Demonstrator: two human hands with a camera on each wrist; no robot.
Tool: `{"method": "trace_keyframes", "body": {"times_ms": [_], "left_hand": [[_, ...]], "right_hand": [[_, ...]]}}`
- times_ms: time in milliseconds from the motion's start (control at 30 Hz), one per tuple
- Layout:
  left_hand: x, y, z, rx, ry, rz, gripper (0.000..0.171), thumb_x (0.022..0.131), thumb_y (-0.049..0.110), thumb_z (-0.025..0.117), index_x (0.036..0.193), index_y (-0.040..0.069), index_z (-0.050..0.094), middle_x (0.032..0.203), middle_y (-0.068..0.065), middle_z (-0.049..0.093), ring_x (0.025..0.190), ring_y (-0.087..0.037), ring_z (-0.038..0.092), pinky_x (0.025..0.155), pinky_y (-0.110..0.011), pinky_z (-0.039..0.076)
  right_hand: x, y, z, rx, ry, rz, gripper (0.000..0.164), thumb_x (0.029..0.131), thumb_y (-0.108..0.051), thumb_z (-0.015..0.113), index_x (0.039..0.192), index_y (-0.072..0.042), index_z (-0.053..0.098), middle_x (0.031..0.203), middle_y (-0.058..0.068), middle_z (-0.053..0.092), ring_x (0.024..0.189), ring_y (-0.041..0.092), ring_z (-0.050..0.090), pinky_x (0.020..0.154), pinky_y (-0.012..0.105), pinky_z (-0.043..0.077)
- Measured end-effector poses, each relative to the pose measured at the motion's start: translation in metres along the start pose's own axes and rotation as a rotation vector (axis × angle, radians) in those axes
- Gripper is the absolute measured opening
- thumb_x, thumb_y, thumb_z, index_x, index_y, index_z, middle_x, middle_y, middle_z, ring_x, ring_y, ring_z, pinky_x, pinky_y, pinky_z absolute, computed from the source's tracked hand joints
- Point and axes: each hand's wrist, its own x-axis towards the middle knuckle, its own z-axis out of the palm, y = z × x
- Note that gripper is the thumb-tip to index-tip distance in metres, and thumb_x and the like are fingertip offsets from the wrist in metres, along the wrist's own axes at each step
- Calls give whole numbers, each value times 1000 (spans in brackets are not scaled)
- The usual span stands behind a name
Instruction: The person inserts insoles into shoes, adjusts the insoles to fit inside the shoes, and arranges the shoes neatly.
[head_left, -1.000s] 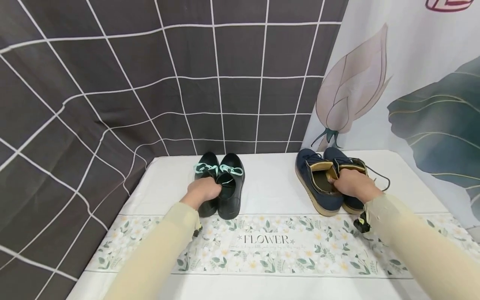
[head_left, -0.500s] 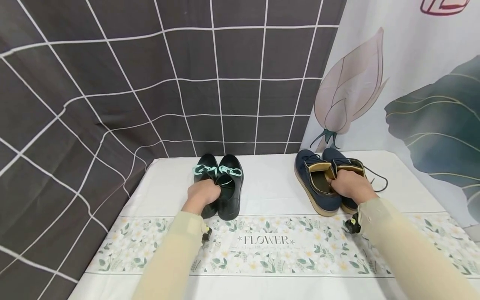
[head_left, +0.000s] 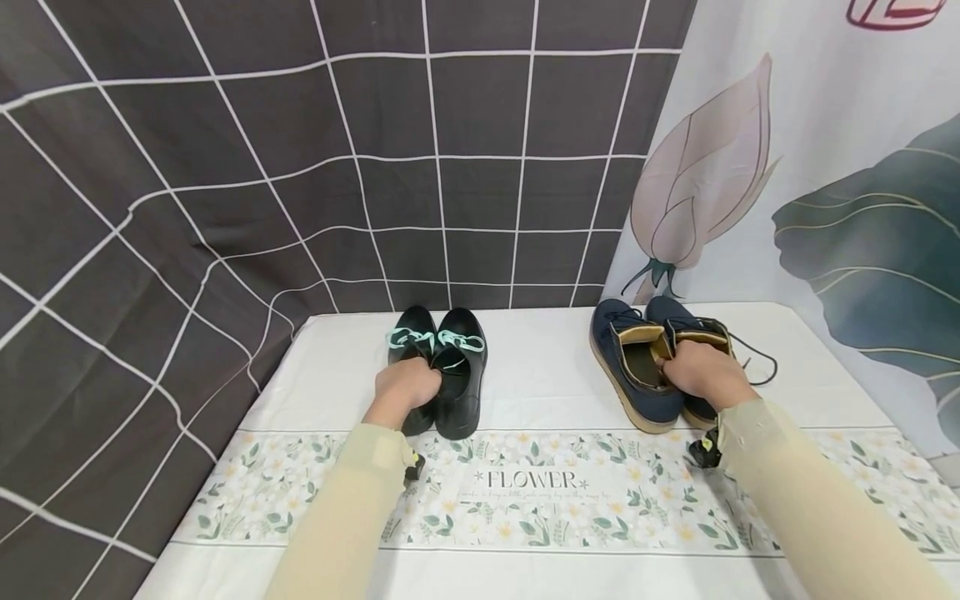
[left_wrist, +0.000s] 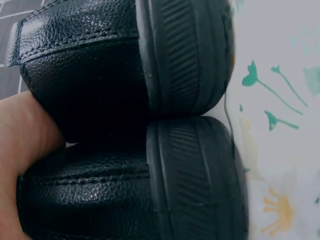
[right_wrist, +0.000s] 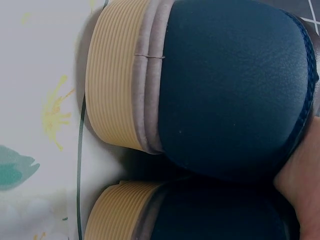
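Observation:
On the left of the table stands a pair of black lace-up shoes with mint laces, heels toward me. My left hand grips them at their adjoining inner sides; in the left wrist view, the hand meets the black leather heels. At the right is a pair of navy lace-up shoes with tan soles. My right hand holds these at the inner sides, its thumb at the left shoe's opening. The right wrist view has the navy heel beside the hand. Most fingertips are hidden.
Both pairs stand on a white tabletop with a floral band reading FLOWER. A dark grid-patterned cloth hangs behind and at left. A white curtain with a flower print hangs at right. One loose dark lace trails rightward.
My left forearm has swung a little to the right and the right wrist slightly left since a second ago. Both pairs of shoes stay in place, with the hands still on them.

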Motion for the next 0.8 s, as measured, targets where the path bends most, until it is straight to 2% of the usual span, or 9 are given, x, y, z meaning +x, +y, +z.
{"method": "trace_keyframes", "body": {"times_ms": [333, 600, 800], "left_hand": [[0, 0, 3, -11, 16, -2, 32, 91, 31, 44, 79, 11, 67, 90, -10, 68, 77, -27, 59, 67, -42, 49], [0, 1, 5, -8, 29, -6, 35, 92, 32, 42, 79, 12, 67, 90, -9, 68, 78, -27, 60, 67, -43, 49], [0, -2, 7, -6, 68, -9, 38, 94, 35, 40, 79, 13, 67, 94, -10, 70, 78, -28, 60, 70, -45, 49]], "right_hand": [[-1, 1, 0, -2, 16, -6, 53, 101, -45, 44, 102, 3, 66, 107, 28, 66, 83, 39, 63, 73, 55, 51], [-1, 2, 3, 2, 15, -14, 50, 101, -43, 44, 96, 1, 66, 102, 27, 67, 81, 37, 62, 73, 55, 51], [-2, 0, 4, 15, 38, -2, 51, 101, -43, 44, 99, 2, 67, 107, 30, 66, 83, 38, 62, 74, 56, 51]]}}
